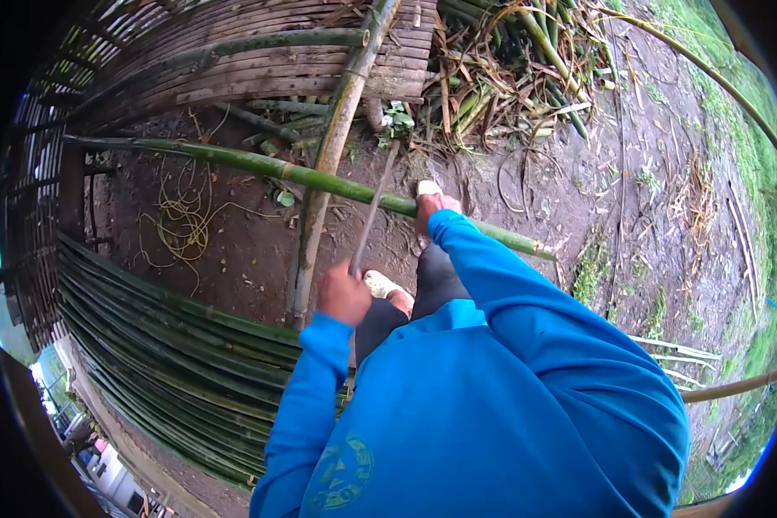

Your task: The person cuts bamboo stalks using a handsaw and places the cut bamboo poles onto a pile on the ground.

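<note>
A long green bamboo pole (311, 179) lies across the view, over a paler upright-running pole (335, 129). My left hand (344, 294) is closed round the near end of a long, narrow, blade-like tool (375, 207). The tool's far part crosses the green pole, but whether it touches the pole cannot be made out. Closed at the green pole, my right hand (437, 208) is to the right of the tool. My feet are below, one light shoe (383, 283) between the hands and the other (428, 187) just beyond my right hand.
Several green bamboo lengths (173, 345) lie side by side at lower left. A slatted bamboo platform (302, 65) stands at the top. Cut bamboo and shavings (492, 95) are heaped beside it. Yellow rope (181, 220) lies coiled on the muddy ground (242, 250) at left.
</note>
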`<state>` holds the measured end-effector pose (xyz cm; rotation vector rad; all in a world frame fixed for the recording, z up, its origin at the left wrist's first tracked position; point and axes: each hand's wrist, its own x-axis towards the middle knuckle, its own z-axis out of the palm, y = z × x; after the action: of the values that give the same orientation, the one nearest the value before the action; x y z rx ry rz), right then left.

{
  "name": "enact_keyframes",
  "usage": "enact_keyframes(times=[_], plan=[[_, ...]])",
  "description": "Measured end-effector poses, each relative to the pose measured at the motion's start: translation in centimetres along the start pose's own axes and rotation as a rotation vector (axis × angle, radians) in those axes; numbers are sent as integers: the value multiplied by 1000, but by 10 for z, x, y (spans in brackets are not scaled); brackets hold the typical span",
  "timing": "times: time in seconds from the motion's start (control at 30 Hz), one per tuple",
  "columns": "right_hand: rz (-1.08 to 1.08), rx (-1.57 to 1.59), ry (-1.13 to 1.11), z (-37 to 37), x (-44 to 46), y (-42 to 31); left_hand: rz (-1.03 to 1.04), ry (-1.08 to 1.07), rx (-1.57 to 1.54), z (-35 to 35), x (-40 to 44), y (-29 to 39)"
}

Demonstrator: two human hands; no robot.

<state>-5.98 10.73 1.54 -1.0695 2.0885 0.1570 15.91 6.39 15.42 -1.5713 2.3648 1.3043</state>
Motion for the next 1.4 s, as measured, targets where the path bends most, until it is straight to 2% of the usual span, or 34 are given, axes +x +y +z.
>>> enact_keyframes(times=[0.1, 0.23, 0.3, 0.4, 0.47, 0.53, 0.63, 0.73, 0.8, 0.83, 0.9, 0.93, 0.97, 1.03, 1.1, 1.13, 1.2, 1.27, 1.37, 1.4], plan=[[-14, -41, -28, -1, 10, 3, -111, -89, 82, -46, -64, 5], [4, 9, 17, 5, 5, 1, -149, -96, 83, -50, -73, 8], [7, -29, -17, 2, 7, 1, -108, -38, 119, -13, -25, -8], [-17, -24, -21, 11, 10, 4, -84, -66, 66, 52, 80, -32], [-2, 1, -44, 13, 18, 6, -42, -39, 15, 67, 93, -28], [-7, 5, -43, 8, 15, 4, 7, 22, 1, 68, 90, -22], [-15, -33, -16, 6, 18, 8, -43, 17, -25, 75, 70, -48], [8, -60, -70, -11, 20, 6, -35, 81, -15, 49, -1, -46], [26, -46, -10, -7, 27, 9, -141, -4, -38, 16, -64, -42], [3, -63, -48, -6, 24, 7, -120, 4, -28, 6, -74, -37], [-6, -61, -109, -9, 21, 5, -74, 32, -26, -1, -79, -30], [6, -39, -131, -11, 22, 4, -103, 22, -14, 7, -60, -28], [-24, -53, -57, -3, 26, 7, -139, 6, 2, 17, -32, -27], [-22, -48, -50, 6, 33, 12, -147, -9, -111, 51, 26, -47], [-49, -26, -29, 2, 43, 19, -77, 52, -51, 63, 46, -32], [-64, -15, -86, -7, 40, 17, -58, 85, -13, 63, 42, -28], [-14, -21, -56, 4, 51, 25, -39, 38, 72, 52, 7, -24], [-82, 14, -125, -6, 54, 27, -165, -1, 43, 19, -44, -5], [-103, 28, -159, 14, 58, 33, -140, 42, 18, 9, -60, -4], [-98, 20, -144, 19, 65, 37, -156, 12, 13, 15, -40, -4]])
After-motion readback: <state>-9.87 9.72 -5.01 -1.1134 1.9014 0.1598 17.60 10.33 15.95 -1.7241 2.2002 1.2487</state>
